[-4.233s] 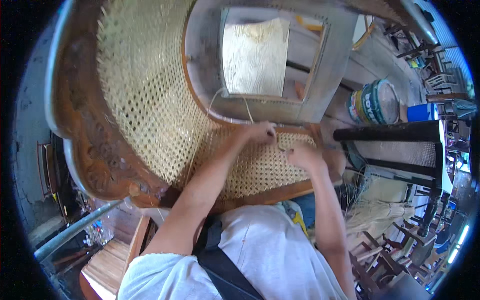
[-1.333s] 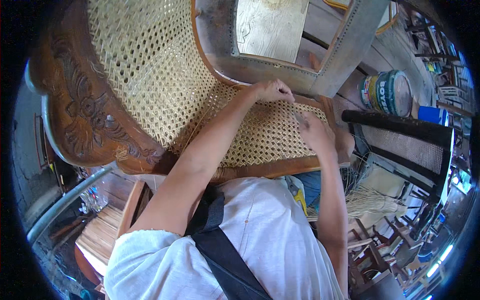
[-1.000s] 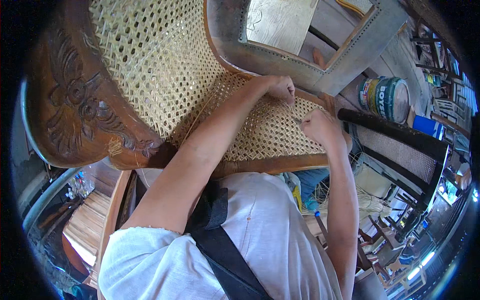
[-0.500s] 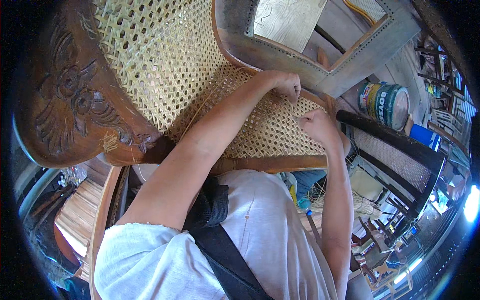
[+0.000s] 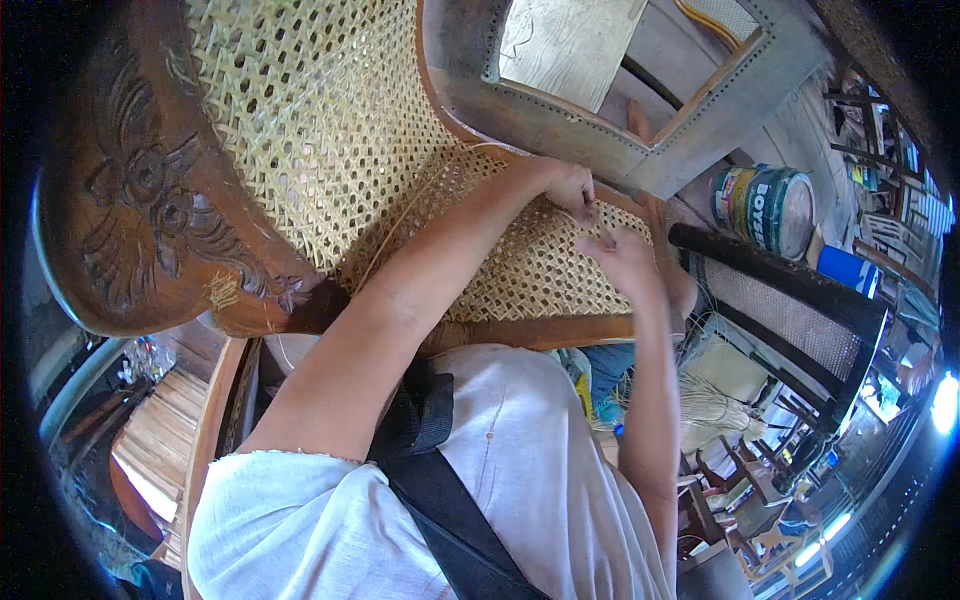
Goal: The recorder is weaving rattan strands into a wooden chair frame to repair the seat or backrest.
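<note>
A carved brown wooden chair (image 5: 140,220) with a woven cane back (image 5: 320,110) and a woven cane seat (image 5: 540,270) fills the upper left. My left hand (image 5: 570,185) rests at the seat's far edge, fingers pinched on a thin cane strand (image 5: 400,215) that trails back along my forearm. My right hand (image 5: 625,260) hovers just to its right over the weave, fingers curled at the same spot; what it grips is too small to tell.
A grey wooden frame (image 5: 640,120) leans behind the seat. A paint can (image 5: 765,205) stands to the right, beside a dark chair with a cane panel (image 5: 790,310). A bundle of loose cane (image 5: 710,405) lies lower right. Wooden slats (image 5: 150,450) sit lower left.
The view has tilted and closed in on the chair. Both hands stayed at the seat's far edge; the right hand shifted slightly closer to the left.
</note>
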{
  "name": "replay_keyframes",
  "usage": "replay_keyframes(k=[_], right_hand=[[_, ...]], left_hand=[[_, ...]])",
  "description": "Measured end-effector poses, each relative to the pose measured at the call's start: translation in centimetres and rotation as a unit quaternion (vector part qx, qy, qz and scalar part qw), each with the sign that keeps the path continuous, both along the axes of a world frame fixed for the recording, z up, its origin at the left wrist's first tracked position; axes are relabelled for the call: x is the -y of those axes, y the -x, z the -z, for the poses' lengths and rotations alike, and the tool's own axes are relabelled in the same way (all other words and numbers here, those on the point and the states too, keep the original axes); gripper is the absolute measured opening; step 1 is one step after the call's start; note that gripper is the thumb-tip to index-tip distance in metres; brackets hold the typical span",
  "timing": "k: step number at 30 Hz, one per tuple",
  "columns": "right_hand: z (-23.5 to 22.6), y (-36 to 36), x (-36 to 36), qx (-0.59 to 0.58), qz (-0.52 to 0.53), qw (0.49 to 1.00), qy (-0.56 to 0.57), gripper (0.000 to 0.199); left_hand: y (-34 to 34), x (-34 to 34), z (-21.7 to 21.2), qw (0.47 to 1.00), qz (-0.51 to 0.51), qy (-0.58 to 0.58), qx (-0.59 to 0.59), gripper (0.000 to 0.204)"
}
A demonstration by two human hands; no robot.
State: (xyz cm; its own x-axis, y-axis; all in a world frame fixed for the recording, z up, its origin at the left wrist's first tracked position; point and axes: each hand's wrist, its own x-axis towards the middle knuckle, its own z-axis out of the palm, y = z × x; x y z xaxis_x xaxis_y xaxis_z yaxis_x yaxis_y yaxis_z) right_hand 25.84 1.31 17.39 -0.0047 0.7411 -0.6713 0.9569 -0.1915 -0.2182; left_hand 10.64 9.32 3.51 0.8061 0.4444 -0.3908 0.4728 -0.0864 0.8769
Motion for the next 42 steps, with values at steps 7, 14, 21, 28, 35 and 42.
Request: replay_keyframes(k=[7,14,21,28,35,42], right_hand=[[3.0,-1.0,2.1,-0.094,0.061,0.981,-0.160,0.013],[-2.9,-3.2,0.5,-0.331,0.293,0.895,-0.064,0.014],[-1.8,-2.3,1.0,-0.101,0.046,0.984,-0.139,0.029],[-5.5,0.7,1.3,0.104,-0.122,0.987,0.002,0.021],[-2.9,1.3,0.8,0.123,-0.141,0.982,-0.035,0.017],[-2.0,-0.6,2.0,-0.007,-0.058,0.998,0.019,0.018]], left_hand=[[-0.5,-0.9,-0.9,0.997,0.063,0.013,0.036,0.030],[-1.6,0.4,-6.6,0.971,0.004,0.228,0.072,0.021],[-1.2,0.6,-0.9,0.965,-0.097,0.221,0.102,0.025],[-0.7,0.7,-0.9,0.984,-0.068,0.156,0.061,0.029],[-0.9,0.4,-1.5,0.987,-0.040,0.146,0.059,0.028],[-2.2,1.2,-1.0,0.995,0.039,0.024,0.094,0.024]])
